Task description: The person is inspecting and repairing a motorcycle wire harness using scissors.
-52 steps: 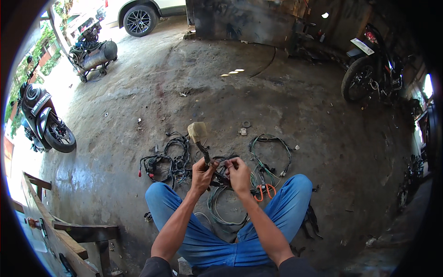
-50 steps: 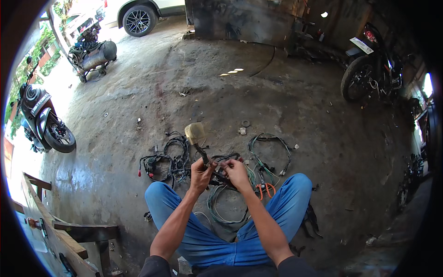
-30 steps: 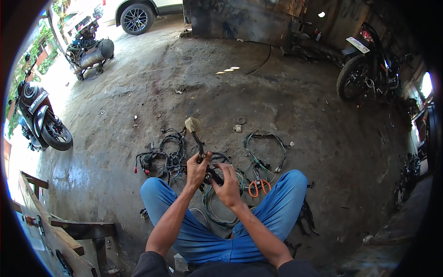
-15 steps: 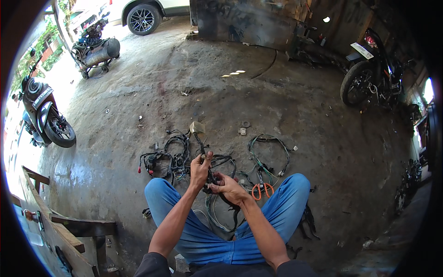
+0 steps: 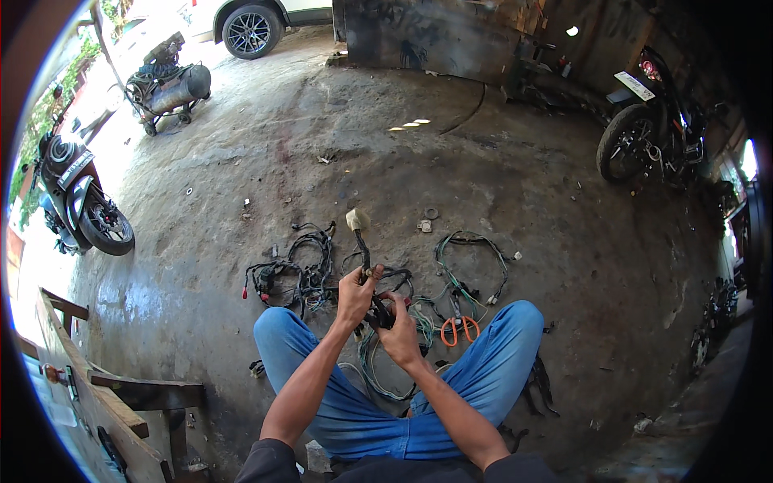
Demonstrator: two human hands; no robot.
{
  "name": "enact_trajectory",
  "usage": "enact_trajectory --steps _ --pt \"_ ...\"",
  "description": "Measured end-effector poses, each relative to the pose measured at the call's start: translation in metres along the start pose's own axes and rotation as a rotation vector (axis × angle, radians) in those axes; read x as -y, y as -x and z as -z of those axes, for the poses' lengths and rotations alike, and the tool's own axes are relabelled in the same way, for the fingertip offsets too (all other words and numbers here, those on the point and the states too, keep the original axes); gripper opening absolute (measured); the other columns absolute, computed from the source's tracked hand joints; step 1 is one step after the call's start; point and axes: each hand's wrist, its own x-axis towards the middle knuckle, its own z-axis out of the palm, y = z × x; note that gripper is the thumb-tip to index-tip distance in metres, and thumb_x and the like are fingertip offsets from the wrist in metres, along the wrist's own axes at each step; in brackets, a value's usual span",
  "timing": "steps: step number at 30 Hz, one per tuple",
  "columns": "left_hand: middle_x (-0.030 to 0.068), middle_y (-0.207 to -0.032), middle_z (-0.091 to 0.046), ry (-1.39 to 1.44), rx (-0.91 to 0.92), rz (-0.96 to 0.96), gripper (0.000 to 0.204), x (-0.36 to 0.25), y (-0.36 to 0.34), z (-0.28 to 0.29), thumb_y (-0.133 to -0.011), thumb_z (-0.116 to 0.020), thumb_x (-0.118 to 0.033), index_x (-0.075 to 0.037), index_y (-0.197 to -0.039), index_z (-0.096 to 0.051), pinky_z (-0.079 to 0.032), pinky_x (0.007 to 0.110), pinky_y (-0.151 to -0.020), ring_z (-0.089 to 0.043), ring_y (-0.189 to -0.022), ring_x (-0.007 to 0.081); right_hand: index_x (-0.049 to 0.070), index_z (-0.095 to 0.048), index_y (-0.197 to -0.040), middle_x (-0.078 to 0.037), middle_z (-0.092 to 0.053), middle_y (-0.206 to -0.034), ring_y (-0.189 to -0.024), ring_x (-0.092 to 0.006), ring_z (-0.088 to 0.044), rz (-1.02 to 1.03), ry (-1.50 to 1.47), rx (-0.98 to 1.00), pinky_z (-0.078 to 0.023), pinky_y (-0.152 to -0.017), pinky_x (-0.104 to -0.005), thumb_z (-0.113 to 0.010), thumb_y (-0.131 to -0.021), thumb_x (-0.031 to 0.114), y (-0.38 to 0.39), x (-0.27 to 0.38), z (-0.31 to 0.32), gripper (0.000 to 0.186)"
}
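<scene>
I sit on the floor with my knees spread, and both hands meet in front of me over a tangle of wiring. My left hand (image 5: 355,296) is closed around a black taped wire bundle (image 5: 364,251), which rises from my fist away from me and ends in a pale connector block (image 5: 355,219). My right hand (image 5: 398,336) sits just nearer and to the right, its fingers curled shut on the lower part of the same bundle; the two hands touch.

To do this well, I judge that the left hand should hold the bundle steady while the right works in short, even moves close to the left fist, so the stiff upper end does not whip about. I cannot tell exactly what the right fingertips pinch.

Around the hands, loose wire harnesses (image 5: 299,274) lie in loops on the floor to the left and a greenish loop (image 5: 471,266) to the right. Orange-handled scissors (image 5: 459,330) lie just beside my right knee.

The concrete floor (image 5: 451,161) is bare, stained and dusty. A motorcycle (image 5: 76,201) stands at the far left, another motorcycle (image 5: 652,129) at the far right. A small air compressor tank (image 5: 169,84) and a car wheel (image 5: 247,30) sit far off. A wooden bench (image 5: 105,402) is near left.
</scene>
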Motion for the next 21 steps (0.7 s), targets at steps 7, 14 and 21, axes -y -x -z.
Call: enact_trajectory --steps 7,14,21 --pt "-0.0018 -0.057 -0.044 -0.1 0.032 -0.031 0.055 0.0 0.002 -0.001 -0.094 -0.067 -0.048 0.001 -0.071 -0.057 -0.033 0.031 -0.048 -0.037 -0.059 0.0056 0.003 -0.056 -0.116 -0.013 -0.071 -0.084 -0.075 -0.02 -0.071 0.031 -0.043 -0.172 -0.053 -0.067 -0.0328 -0.072 -0.087 0.006 0.001 -0.011 -0.007 0.034" --pt "0.0018 -0.057 -0.045 -0.161 0.044 -0.026 0.055 -0.001 0.002 -0.001 -0.095 -0.067 -0.047 0.004 -0.076 -0.06 -0.034 0.033 -0.05 -0.038 -0.06 0.0066 0.003 -0.062 -0.111 -0.015 -0.068 -0.089 -0.079 -0.0253 -0.071 0.214 0.138 -0.23 -0.054 -0.068 -0.0343 -0.07 -0.088 0.007 0.001 -0.011 -0.002 0.025" --pt "0.0044 -0.058 -0.049 -0.149 0.025 -0.021 0.049 0.0 0.002 -0.003 -0.095 -0.068 -0.042 0.004 -0.08 -0.062 -0.037 0.034 -0.052 -0.039 -0.061 0.0085 0.004 -0.067 -0.106 -0.013 -0.053 -0.112 -0.09 -0.0316 -0.066 0.224 0.288 -0.307 -0.054 -0.072 -0.0398 -0.074 -0.081 0.006 0.008 0.002 0.002 0.026"
